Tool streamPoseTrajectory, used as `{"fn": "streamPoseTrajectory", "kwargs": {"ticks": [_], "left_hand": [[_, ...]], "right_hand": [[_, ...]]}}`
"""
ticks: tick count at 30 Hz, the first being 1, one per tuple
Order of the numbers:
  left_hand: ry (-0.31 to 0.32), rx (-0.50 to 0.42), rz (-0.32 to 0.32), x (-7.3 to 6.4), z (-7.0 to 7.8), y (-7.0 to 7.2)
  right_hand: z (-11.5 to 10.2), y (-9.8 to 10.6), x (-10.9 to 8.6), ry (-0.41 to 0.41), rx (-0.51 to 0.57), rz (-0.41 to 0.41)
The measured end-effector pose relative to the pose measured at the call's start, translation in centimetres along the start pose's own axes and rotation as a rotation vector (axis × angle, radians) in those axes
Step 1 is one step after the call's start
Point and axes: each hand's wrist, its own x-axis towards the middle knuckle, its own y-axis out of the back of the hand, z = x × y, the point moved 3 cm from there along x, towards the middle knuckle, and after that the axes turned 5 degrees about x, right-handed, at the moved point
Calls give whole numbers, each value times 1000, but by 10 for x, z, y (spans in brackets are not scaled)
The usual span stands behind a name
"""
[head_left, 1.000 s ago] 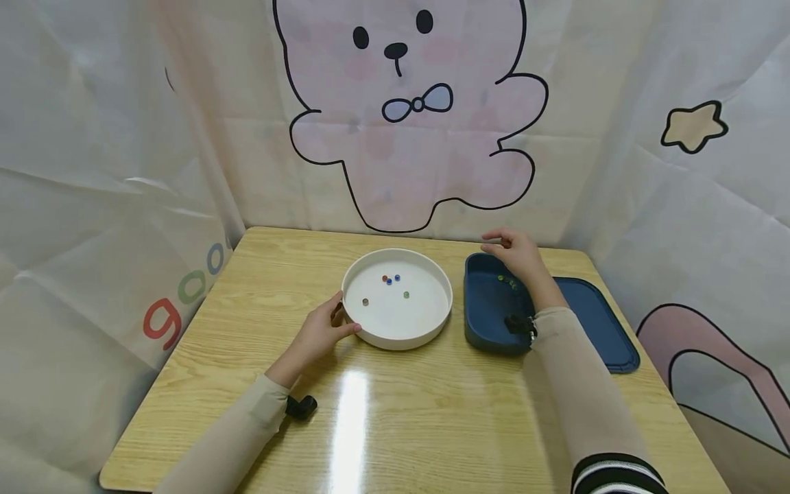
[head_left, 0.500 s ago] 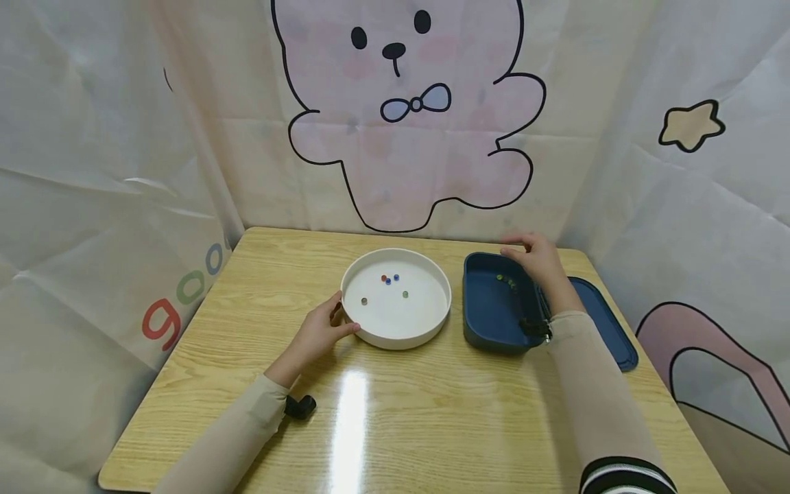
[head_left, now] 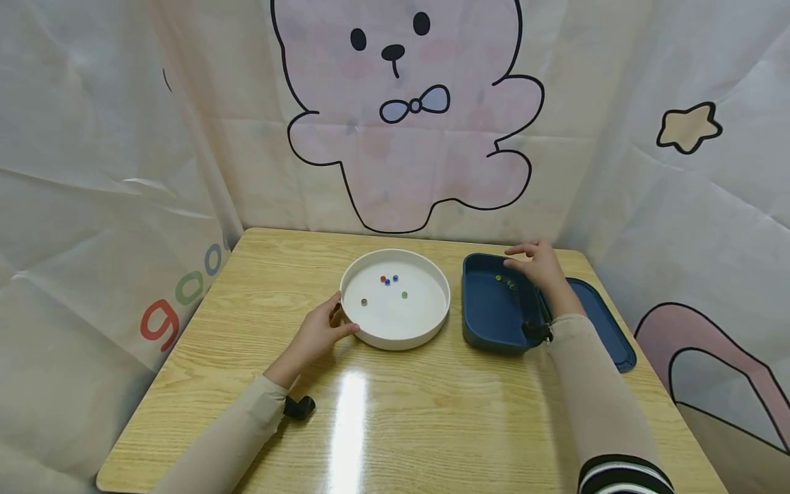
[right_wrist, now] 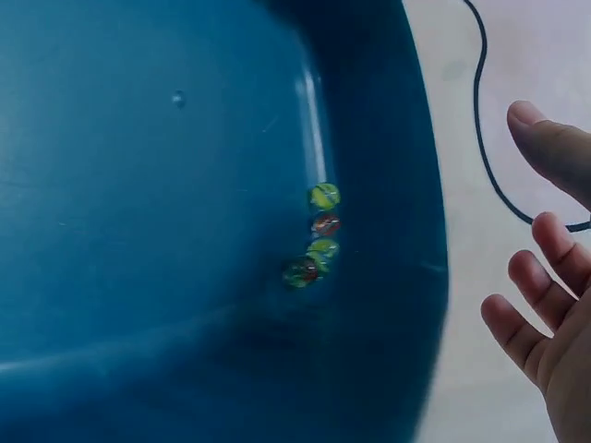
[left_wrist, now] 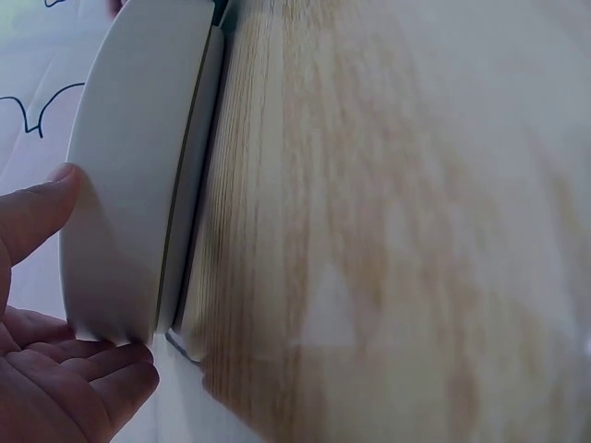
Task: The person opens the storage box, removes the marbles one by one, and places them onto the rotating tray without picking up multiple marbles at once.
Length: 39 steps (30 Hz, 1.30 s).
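A round white dish (head_left: 395, 302) with a low wall stands mid-table, with several small marbles (head_left: 387, 280) inside, red, blue, green and brownish. My left hand (head_left: 321, 327) holds the dish at its left side; in the left wrist view its thumb (left_wrist: 55, 196) lies on the outer wall and the fingers (left_wrist: 102, 369) press at the edge. At the far right corner of a deep blue box (head_left: 494, 322), my right hand (head_left: 538, 264) hovers with fingers spread and holds nothing. Several glass marbles (right_wrist: 323, 226), yellow-green and red, sit in that box along its far wall.
A flat blue lid (head_left: 601, 322) lies right of the box, partly behind the right forearm. The wooden table (head_left: 395, 425) meets a printed cloth backdrop (head_left: 407, 171) at its far edge. Cloth walls stand at both sides.
My right hand has shifted right along the box's far side, then dipped slightly toward the rim. The left hand, the dish and the marbles have stayed put.
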Motion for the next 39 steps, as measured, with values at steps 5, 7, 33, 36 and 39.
{"fn": "streamPoseTrajectory", "kwargs": {"ticks": [5,7,33,36,39], "left_hand": [[-17,-2,4,0,-2,-1],[-18,0,6,0,-2,-1],[-25,-15,17,-1,-3,-1],[-18,-10,19,-1,-3,-1],[-16,-8,13,-1,-2,-1]], "right_hand": [[8,-7,-2,34,-28,-35],[11,-10,-2,46,-40,-49],[18,-19,1,-50,-140,-160],[21,-20,4,-56,-142,-169],[23,-22,7,-53,-156,-174]]}}
